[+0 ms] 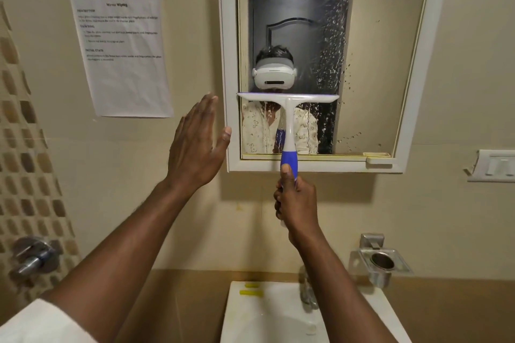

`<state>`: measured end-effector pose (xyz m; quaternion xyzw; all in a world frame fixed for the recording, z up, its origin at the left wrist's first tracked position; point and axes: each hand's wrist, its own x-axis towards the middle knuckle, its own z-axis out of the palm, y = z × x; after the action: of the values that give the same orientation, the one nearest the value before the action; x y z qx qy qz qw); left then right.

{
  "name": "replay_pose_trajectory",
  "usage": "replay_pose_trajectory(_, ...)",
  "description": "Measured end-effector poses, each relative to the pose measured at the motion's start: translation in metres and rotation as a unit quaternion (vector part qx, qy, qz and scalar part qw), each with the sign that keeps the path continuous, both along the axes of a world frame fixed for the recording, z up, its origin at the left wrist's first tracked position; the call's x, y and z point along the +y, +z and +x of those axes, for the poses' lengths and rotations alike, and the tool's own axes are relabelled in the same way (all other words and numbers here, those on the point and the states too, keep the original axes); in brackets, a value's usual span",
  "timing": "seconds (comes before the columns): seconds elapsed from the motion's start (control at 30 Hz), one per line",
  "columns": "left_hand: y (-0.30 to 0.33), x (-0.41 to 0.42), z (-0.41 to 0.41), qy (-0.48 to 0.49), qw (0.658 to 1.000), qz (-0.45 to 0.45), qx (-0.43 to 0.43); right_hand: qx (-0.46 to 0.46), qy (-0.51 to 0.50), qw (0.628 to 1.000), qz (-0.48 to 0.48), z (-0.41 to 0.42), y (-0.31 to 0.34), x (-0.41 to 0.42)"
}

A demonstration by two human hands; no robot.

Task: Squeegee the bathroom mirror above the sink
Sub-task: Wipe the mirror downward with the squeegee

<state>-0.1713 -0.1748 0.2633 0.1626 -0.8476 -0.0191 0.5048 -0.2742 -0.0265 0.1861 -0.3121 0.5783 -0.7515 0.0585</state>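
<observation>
The right hand [296, 198] grips the blue handle of the squeegee [288, 120], thumb laid up along it. The white blade lies level against the mirror [370, 64], on its left half, low down. Water drops speckle the glass to the right of the blade and below it. The left hand [196, 145] is raised with fingers straight and together, holding nothing, just left of the mirror's white frame. A printed sheet [119, 50] hangs on the wall farther left. The white sink [267, 312] sits below.
</observation>
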Motion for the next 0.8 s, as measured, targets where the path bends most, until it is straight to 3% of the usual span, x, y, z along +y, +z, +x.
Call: replay_pose_trajectory(0.8, -0.023, 0.0, -0.014, -0.017, 1.0, 0.008, -0.005, -0.032, -0.032, 0.996, 0.078, 0.006, -0.076, 0.012)
